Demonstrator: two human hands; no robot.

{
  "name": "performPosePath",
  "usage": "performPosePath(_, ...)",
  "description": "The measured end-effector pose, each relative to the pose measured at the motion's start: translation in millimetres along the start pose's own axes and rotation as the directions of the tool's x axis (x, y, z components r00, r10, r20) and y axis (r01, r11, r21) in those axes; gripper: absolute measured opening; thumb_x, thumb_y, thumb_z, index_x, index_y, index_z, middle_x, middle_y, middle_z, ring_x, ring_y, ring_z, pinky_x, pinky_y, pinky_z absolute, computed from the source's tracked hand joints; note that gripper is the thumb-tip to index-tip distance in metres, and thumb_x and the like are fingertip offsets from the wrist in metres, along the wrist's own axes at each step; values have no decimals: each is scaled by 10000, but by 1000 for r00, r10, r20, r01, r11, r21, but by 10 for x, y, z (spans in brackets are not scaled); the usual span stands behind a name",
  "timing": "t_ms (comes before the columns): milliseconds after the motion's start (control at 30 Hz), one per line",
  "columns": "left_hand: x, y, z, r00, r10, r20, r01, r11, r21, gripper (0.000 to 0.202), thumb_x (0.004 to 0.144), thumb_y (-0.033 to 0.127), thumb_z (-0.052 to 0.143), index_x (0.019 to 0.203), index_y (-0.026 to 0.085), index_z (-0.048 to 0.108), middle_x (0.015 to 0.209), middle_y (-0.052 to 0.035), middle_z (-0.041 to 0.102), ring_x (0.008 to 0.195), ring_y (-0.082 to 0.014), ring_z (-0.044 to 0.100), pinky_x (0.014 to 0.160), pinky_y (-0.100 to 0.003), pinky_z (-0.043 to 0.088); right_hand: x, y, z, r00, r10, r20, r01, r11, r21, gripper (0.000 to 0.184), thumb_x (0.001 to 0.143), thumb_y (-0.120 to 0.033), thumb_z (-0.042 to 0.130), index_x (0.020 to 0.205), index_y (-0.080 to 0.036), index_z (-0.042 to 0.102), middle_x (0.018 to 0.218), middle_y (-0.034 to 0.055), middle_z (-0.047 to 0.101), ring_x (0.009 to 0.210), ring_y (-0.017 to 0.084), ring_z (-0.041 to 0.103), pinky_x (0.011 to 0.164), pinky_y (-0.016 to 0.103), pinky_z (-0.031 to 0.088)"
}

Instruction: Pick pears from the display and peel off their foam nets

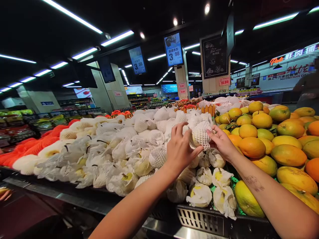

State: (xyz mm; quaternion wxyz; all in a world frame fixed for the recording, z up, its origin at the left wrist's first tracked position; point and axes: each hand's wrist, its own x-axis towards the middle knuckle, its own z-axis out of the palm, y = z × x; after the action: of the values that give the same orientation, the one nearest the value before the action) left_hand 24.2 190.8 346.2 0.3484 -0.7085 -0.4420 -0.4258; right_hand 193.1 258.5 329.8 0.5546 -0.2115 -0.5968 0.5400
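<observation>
A pear in a white foam net (202, 133) is held up between my two hands, above the front of the fruit display. My left hand (179, 146) is at its left side, fingers curved and thumb stretched along the lower edge; its fingertips' contact is partly hidden. My right hand (221, 142) pinches the right side of the net between thumb and fingers. A little yellowish skin shows at the bottom of the pear. Below and around my hands lie more net-wrapped pears (159, 156) and paper-wrapped fruits (200, 195).
Orange and green-yellow citrus fruits (252, 147) are heaped on the right. Paper-wrapped pears (98, 159) and red-netted fruits (37, 146) spread leftward. A black plastic crate (201, 219) forms the front edge. Price screens (173, 49) hang overhead; a person (307, 86) stands far right.
</observation>
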Motion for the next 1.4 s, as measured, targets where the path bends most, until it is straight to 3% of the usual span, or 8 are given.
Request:
performPosePath(167,-70,-105,-33,999,-35,23,36,998,-49,420,653,377,866,876,145,597,1206,-147,604,1130,-355,563,886,-480,563,11,-48,4,999,31,11,-31,998,-48,801,435,-698,931,822,-156,486,624,-1,599,538,104,558,534,183,527)
performPosePath(400,-284,-241,-174,997,-73,8,73,984,-164,484,731,397,831,1030,159,535,1141,-117,578,934,-230,634,702,-323,556,143,-40,-203,950,-15,-311,5,999,-33,869,258,-643,968,840,-136,571,744,55,671,586,119,620,536,159,563)
performPosePath(667,-383,-735,-234,966,-192,-175,157,968,-196,588,762,208,795,1253,177,474,1182,-98,621,1053,-240,612,920,-392,513,212,-2,-340,868,-70,-491,49,997,-55,883,229,-657,945,867,-146,612,770,75,679,590,133,625,482,141,540)
performPosePath(767,-418,-842,-181,986,-166,-20,158,961,-227,569,746,171,793,1236,191,504,1181,-81,608,1083,-236,602,932,-382,506,204,12,-356,871,-102,-481,51,992,-118,808,302,-640,936,862,-141,636,791,82,683,593,144,628,483,154,548)
performPosePath(933,-548,-888,-139,964,86,250,-33,977,-209,546,784,305,806,1229,186,513,1250,-116,561,1078,-248,610,863,-355,528,182,32,-401,876,-191,-442,88,966,-243,675,461,-624,903,872,-147,661,783,66,677,582,144,617,493,172,559)
performPosePath(1100,-606,-861,-214,862,260,434,-225,965,-131,564,808,471,778,1216,185,514,1154,-85,673,997,-263,646,924,-433,479,177,58,-415,880,-254,-401,113,933,-342,690,522,-677,876,923,-155,670,816,64,687,613,155,631,525,184,572)
performPosePath(1267,-550,-875,-261,701,221,678,-152,975,-161,600,766,516,806,1174,169,536,1033,-69,703,964,-261,658,1060,-486,379,182,75,-435,889,-278,-365,116,906,-407,711,569,-722,841,960,-153,669,866,82,698,606,146,631,528,168,560)
performPosePath(1400,-485,-916,-311,671,300,678,-137,949,-285,526,804,492,768,1179,178,575,1116,-96,666,1024,-262,628,1006,-439,440,171,73,-452,894,-292,-340,125,892,-435,686,616,-727,821,969,-161,661,874,81,698,597,151,632,511,174,549)
